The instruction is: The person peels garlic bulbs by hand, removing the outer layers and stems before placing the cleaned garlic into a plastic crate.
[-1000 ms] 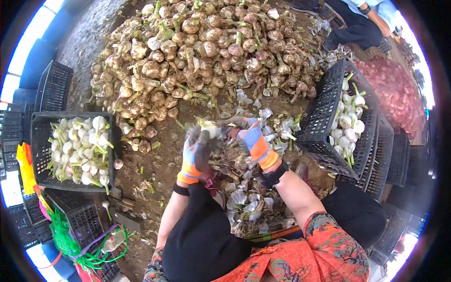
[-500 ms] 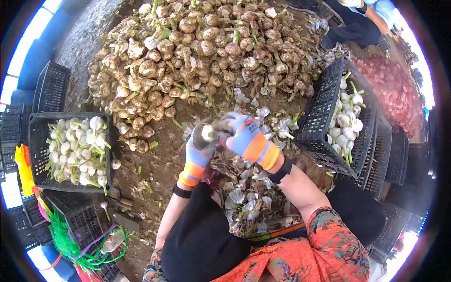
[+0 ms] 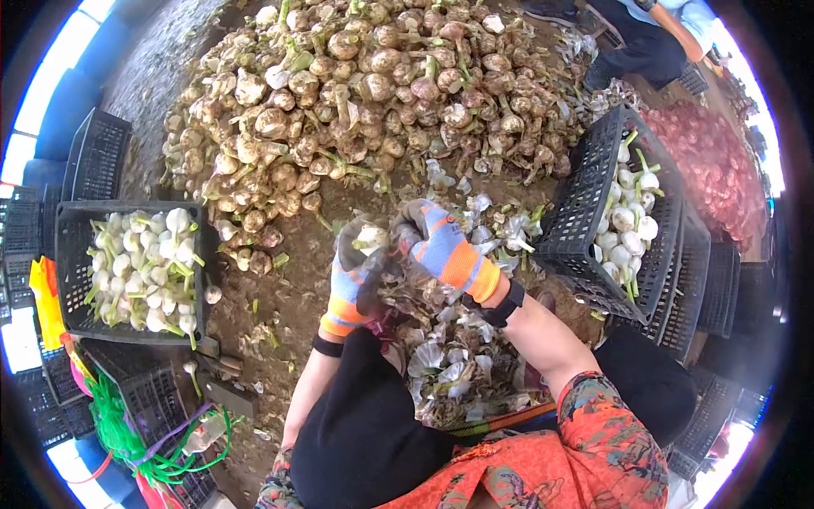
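Observation:
My left hand (image 3: 349, 270), in a grey, blue and orange work glove, is wrapped round a garlic bulb (image 3: 370, 238) whose pale top faces up. Just to its right is my right hand (image 3: 445, 244), gloved the same way, with its fingers curled together beside the bulb. What those fingers hold, if anything, is blurred and hidden. Below both hands, loose garlic skins (image 3: 449, 365) lie heaped on the ground between my legs. A large pile of soil-stained garlic (image 3: 365, 93) with cut stems spreads out ahead of my hands.
On the left stands a black crate (image 3: 75, 318) of cleaned white garlic. Another black crate (image 3: 570, 222), partly filled with garlic, sits tilted on the right. Beyond it lies a red mesh sack (image 3: 712, 174). Green straps (image 3: 110, 424) hang lower left. Another person (image 3: 644, 51) sits at upper right.
My right hand has shifted slightly left and up, its fingers curling more tightly. The bulb in my left hand now shows a paler top. The other person's arm has moved.

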The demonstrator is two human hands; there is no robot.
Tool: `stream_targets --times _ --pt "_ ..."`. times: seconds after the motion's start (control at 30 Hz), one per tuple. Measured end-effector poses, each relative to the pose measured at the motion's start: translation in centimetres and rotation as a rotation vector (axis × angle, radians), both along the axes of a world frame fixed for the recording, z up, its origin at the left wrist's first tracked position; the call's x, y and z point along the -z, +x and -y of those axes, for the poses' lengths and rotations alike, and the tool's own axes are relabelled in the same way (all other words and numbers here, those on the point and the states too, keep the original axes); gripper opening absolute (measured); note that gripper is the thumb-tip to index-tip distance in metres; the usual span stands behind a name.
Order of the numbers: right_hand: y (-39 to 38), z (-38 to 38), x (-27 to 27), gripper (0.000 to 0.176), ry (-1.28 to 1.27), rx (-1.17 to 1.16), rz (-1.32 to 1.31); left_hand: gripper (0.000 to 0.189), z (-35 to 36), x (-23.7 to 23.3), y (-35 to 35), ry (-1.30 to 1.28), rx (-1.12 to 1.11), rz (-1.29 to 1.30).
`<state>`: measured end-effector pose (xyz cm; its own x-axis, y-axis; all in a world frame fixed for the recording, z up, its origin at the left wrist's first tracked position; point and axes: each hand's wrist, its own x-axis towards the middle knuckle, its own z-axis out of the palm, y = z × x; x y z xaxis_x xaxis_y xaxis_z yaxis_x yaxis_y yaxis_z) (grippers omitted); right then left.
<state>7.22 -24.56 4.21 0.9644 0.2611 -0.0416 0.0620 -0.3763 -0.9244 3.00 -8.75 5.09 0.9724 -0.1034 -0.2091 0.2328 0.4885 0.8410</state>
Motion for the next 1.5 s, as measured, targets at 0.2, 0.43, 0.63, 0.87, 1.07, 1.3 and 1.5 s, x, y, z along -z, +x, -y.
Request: stream_targets --times 0.2,0.43,0.63,0.87,1.07,1.3,1.5 --pt "-0.4 -0.4 -4.1 0.034 -0.209 -0.11 0.018 0.057 0.7 2.6 0.0 0.175 -0.099 0.115" --pt "-0.5 -2.1 -4.7 0.03 -0.553 -0.137 0.165 0.054 0.5 3.6 -0.6 0.348 -0.215 0.093" --pt "0.5 -0.9 -0.1 0.027 0.03 0.074 -0.008 0.051 -0.4 0.9 -0.3 -0.195 0.01 -0.084" --pt "-0.9 -1.7 -3.8 0.031 -0.305 -0.137 0.071 0.062 0.5 2.2 -0.3 0.192 -0.236 0.135" --pt "-0.5 -1.9 -3.0 0.027 -0.317 -0.015 0.058 0.057 0.1 1.6 -0.1 0.217 -0.137 0.096" --pt "-1.5 -1.6 -1.0 0.026 -0.042 0.05 0.127 0.063 -0.5 0.0 -0.1 0.083 0.008 0.016" --pt "1.1 0.9 4.2 0.031 -0.019 0.373 -0.01 0.06 -0.1 1.8 -0.1 0.248 -0.013 0.343"
